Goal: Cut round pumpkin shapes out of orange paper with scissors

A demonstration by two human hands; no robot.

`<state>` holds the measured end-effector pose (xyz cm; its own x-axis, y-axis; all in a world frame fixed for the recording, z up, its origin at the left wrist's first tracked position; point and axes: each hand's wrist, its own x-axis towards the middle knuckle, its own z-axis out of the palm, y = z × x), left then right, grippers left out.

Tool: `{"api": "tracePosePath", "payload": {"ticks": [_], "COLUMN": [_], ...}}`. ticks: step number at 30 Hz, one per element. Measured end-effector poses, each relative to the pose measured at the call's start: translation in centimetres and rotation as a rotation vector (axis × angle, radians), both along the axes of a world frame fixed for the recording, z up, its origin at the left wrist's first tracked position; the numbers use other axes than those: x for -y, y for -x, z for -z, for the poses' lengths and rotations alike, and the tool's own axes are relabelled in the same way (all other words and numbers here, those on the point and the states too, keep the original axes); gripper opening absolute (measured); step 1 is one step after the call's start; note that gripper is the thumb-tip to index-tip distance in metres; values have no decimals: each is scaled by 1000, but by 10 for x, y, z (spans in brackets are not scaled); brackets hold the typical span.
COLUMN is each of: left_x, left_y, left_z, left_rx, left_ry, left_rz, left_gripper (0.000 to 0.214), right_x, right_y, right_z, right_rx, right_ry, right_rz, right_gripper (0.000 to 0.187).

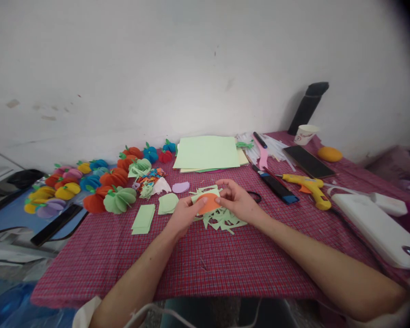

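Note:
Between my two hands is an orange paper shape (208, 203), lying over a light green paper piece (210, 192). My left hand (186, 210) pinches the left side of these papers with its thumb on top. On the right side, my right hand (237, 200) grips them with its thumb on the orange shape. Beneath both hands is a heap of light green paper scraps (222, 220). To the left are a stack of cut green shapes (168, 203), green paper rectangles (144, 218) and a lilac paper piece (181, 187).
Several colourful paper pumpkins (114, 176) crowd the left side. Green paper sheets (207, 152) lie at the back. On the right are a utility knife (276, 186), a yellow glue gun (305, 186), a phone (308, 161), a paper cup (305, 135) and a white power bank (377, 230).

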<state>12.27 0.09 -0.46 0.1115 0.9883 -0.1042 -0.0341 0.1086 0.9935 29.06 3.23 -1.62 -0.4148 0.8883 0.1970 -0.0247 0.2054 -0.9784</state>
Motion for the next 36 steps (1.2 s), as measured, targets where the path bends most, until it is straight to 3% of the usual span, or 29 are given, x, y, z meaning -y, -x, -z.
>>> {"api": "tracePosePath", "payload": {"ticks": [8, 16, 21, 25, 36], "left_x": [0, -2, -3, -3, -2], "left_y": [3, 6, 6, 4, 4], "left_z": [1, 3, 1, 0, 3], "left_rx": [-142, -45, 15, 32, -35], "left_ry": [-16, -5, 5, 19, -12], "left_rz": [32, -13, -68, -77, -62], "left_gripper": [28, 30, 31, 31, 29], "right_x": [8, 5, 5, 4, 9], "right_y": [1, -1, -1, -1, -1], "right_z": [-4, -3, -3, -1, -8], "right_rx": [93, 81, 109, 175, 212], "right_ry": [-32, -3, -163, -249, -196], "right_rz": [-76, -78, -56, -62, -49], "right_gripper": [36, 23, 16, 25, 31]}}
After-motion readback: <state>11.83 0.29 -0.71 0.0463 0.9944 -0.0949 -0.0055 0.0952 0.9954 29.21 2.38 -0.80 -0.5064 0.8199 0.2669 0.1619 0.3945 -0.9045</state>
